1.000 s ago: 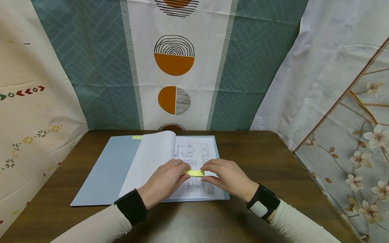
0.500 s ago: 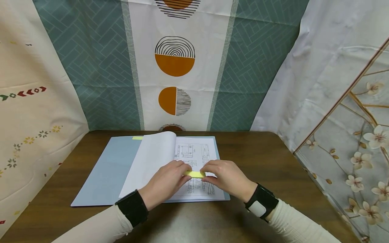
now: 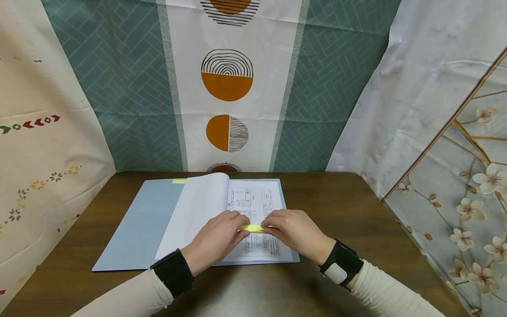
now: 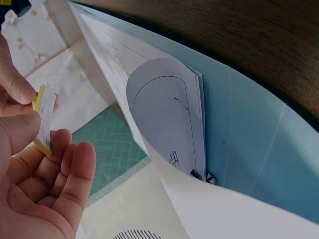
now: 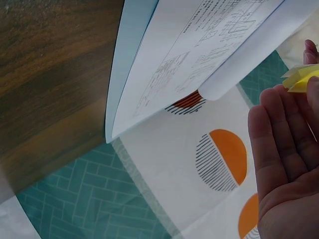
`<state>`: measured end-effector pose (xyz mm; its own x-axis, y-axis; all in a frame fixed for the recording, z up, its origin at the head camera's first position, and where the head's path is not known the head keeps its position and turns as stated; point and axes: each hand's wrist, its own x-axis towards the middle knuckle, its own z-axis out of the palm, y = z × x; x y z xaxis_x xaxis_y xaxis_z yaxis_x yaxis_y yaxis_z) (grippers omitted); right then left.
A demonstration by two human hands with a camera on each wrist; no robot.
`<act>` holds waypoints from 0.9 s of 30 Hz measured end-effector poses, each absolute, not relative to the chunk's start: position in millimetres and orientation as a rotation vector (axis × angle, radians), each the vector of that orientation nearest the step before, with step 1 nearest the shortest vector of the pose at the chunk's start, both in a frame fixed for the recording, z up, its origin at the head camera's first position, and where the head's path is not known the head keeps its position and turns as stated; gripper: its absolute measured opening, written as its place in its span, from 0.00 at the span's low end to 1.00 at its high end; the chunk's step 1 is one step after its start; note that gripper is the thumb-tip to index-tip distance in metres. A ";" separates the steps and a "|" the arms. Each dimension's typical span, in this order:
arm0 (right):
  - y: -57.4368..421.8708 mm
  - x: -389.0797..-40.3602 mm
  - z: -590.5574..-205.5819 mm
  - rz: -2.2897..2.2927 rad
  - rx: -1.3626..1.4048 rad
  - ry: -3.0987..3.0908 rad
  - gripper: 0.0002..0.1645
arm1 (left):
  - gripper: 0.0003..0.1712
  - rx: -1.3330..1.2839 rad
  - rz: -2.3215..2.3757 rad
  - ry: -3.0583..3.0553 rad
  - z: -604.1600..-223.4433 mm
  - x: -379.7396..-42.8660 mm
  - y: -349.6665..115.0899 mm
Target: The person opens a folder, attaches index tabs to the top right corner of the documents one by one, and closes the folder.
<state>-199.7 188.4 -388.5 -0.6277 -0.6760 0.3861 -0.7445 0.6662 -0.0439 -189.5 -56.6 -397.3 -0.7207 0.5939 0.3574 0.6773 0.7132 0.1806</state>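
A small pad of yellow sticky notes (image 3: 253, 228) is stretched between my hands, above the printed page (image 3: 257, 198) of an open folder. My left hand (image 3: 218, 231) pinches its left end between thumb and index finger, the other fingers loosely bent in the left wrist view. At the opposite end, the thumb and fingertips of my right hand (image 3: 295, 229) pinch it too. One face of the pad (image 4: 46, 112) looks white with fine print. In the right wrist view, thin layers of the yellow sticky notes (image 5: 301, 78) stand apart at one edge.
Beneath my hands lies the blue folder (image 3: 130, 229) on a dark wooden table (image 3: 321, 193). A blank white sheet (image 3: 198, 198) curls over to the left. A yellow strip (image 3: 179, 181) sits at the folder's top edge. Patterned cloths (image 3: 332, 88) hang behind and beside the table.
My right thumb and fingertips have closed further on the right end of the sticky notes, so less yellow shows between my hands. The folder and pages stay put.
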 end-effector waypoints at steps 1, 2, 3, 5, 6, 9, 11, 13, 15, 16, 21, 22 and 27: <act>188.6 -199.6 -388.4 0.274 1.129 -2.537 0.14 | 0.17 -1.003 -0.441 -2.654 -397.1 -189.1 -56.7; 188.9 -199.6 -388.4 0.263 1.133 -2.527 0.14 | 0.17 -1.001 -0.442 -2.661 -397.0 -188.9 -56.7; 189.2 -199.7 -388.5 0.251 1.135 -2.519 0.15 | 0.17 -1.001 -0.442 -2.663 -396.9 -188.8 -56.7; 189.6 -200.1 -388.5 0.230 1.138 -2.505 0.15 | 0.17 -0.999 -0.441 -2.661 -397.1 -188.7 -56.9; 189.8 -200.2 -388.5 0.223 1.139 -2.501 0.16 | 0.17 -1.000 -0.441 -2.659 -397.1 -188.5 -57.0; 190.4 -200.4 -388.8 0.200 1.145 -2.481 0.16 | 0.16 -1.013 -0.443 -2.637 -398.0 -188.5 -57.2; 190.5 -200.5 -388.9 0.191 1.149 -2.466 0.16 | 0.16 -1.018 -0.447 -2.629 -398.3 -188.3 -57.5; 190.5 -200.7 -389.0 0.182 1.152 -2.452 0.15 | 0.16 -1.021 -0.452 -2.626 -398.6 -188.2 -57.4; 190.3 -201.1 -388.9 0.176 1.152 -2.442 0.15 | 0.16 -1.018 -0.454 -2.630 -398.8 -188.2 -57.2; 190.2 -201.2 -389.0 0.172 1.154 -2.437 0.15 | 0.16 -1.015 -0.454 -2.632 -399.0 -188.1 -57.1; 190.1 -201.8 -389.2 0.164 1.155 -2.419 0.14 | 0.16 -1.008 -0.459 -2.638 -399.9 -187.9 -56.2; 190.1 -201.8 -389.4 0.167 1.158 -2.415 0.14 | 0.15 -1.008 -0.458 -2.639 -400.2 -187.9 -56.1; 190.3 -201.5 -389.6 0.186 1.168 -2.394 0.13 | 0.15 -1.013 -0.450 -2.640 -400.8 -187.6 -55.9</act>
